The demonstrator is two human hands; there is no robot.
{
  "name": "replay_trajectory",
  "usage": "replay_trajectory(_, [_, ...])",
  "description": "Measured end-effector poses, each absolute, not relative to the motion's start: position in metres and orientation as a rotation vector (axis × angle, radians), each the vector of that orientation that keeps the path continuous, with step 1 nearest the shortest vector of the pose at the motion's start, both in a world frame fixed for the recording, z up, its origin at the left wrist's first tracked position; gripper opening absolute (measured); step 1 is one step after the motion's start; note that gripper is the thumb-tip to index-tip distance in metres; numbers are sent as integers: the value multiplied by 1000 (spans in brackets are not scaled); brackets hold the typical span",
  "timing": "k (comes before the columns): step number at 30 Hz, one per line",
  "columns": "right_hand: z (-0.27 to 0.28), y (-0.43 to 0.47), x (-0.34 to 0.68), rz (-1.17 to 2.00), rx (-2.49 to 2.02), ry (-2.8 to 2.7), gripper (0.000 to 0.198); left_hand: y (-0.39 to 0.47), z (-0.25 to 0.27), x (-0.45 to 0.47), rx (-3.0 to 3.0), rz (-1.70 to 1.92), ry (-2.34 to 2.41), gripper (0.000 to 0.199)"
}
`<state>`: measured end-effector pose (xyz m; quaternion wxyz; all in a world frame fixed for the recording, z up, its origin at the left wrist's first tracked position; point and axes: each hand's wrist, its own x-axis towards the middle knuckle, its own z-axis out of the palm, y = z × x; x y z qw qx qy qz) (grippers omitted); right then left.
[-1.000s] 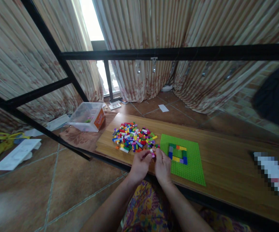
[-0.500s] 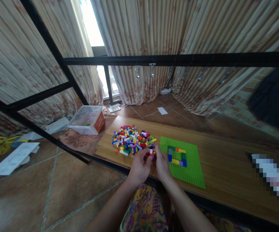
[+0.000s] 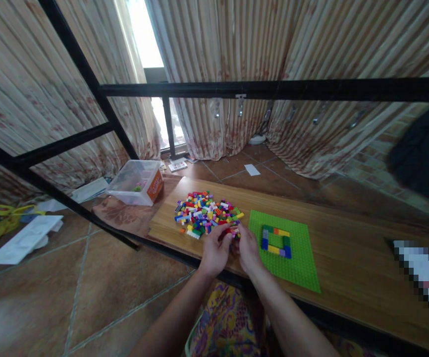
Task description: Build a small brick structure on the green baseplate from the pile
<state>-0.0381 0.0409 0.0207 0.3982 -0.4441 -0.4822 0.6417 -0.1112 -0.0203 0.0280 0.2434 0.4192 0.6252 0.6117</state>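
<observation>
My left hand (image 3: 215, 252) and my right hand (image 3: 249, 249) are close together at the near edge of the brick pile, both with fingers curled in. Between the fingertips show small toy bricks (image 3: 233, 231), reddish and pink; exactly which hand grips which is partly hidden. Just beyond lies a heap of mixed-colour toy bricks (image 3: 207, 210). To the right of my right hand, a green baseplate (image 3: 299, 265) lies flat on the wooden tabletop. On it stands a hollow square of bricks (image 3: 287, 252) in blue, grey, green, orange, yellow and lilac.
A clear plastic box (image 3: 129, 193) with an orange label and a few pieces inside stands left of the pile. The low wooden table (image 3: 351, 248) has a dark frame. A black metal bar (image 3: 199, 89) crosses ahead, before striped curtains (image 3: 251, 39). A pixelated item (image 3: 422, 272) lies at right.
The view has shifted slightly, so the scene sits a little further right. My hands stay together by the pile; the white brick seen between the fingers earlier no longer shows.
</observation>
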Motion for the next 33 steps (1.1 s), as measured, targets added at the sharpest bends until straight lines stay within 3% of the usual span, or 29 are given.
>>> replay_trajectory(4, [31,36,-38,1821,-1111,-1167,41,-23,24,-115,1055,1717,1621,27])
replay_trajectory(13, [29,30,-50,1684,-933,-1058,28,-27,29,-113,1266,1853,1782,21])
replay_trajectory(23, [42,30,-49,1822,-1015,-962,34,-23,27,-114,978,1876,1645,24])
replay_trajectory(28, [42,70,-47,1274,-1232,-1751,33,-18,20,-133,1064,1723,1844,24])
replay_trajectory(33, [48,106,-60,976,-1259,-2077,17,-15,22,-138,1435,1366,2141,33])
